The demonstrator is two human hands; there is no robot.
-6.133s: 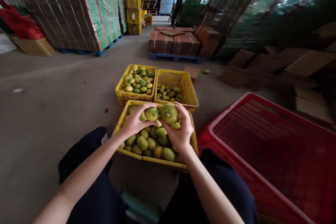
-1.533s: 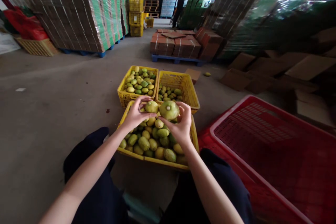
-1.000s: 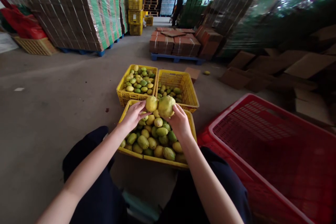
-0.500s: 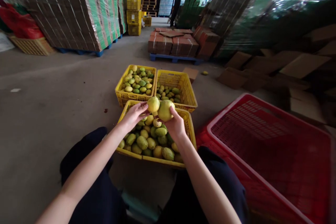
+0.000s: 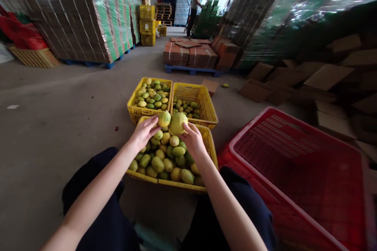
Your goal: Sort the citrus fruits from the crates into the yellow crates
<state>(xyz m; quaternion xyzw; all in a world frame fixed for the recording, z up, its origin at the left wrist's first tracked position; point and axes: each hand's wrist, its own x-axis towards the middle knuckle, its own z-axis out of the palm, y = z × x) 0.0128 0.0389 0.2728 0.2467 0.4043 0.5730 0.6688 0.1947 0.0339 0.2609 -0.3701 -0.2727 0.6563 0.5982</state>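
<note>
Above the near yellow crate (image 5: 176,184) on the grey floor (image 5: 59,117), the left hand (image 5: 143,131) curls round a small fruit (image 5: 164,118) and the right hand (image 5: 193,140) grips a larger fruit (image 5: 178,123), while wrapped stacks (image 5: 64,19) and, in shadow, probably loose cardboard (image 5: 328,76) flank the room.

grey floor (image 5: 70,102) is carrying a lot tbh, yellow crates (image 5: 138,115) are sitting on it, a blue pallet (image 5: 191,71) is resting further back, cardboard (image 5: 255,91) is sprawling right, one stray fruit (image 5: 225,85) is lying nearby
</note>
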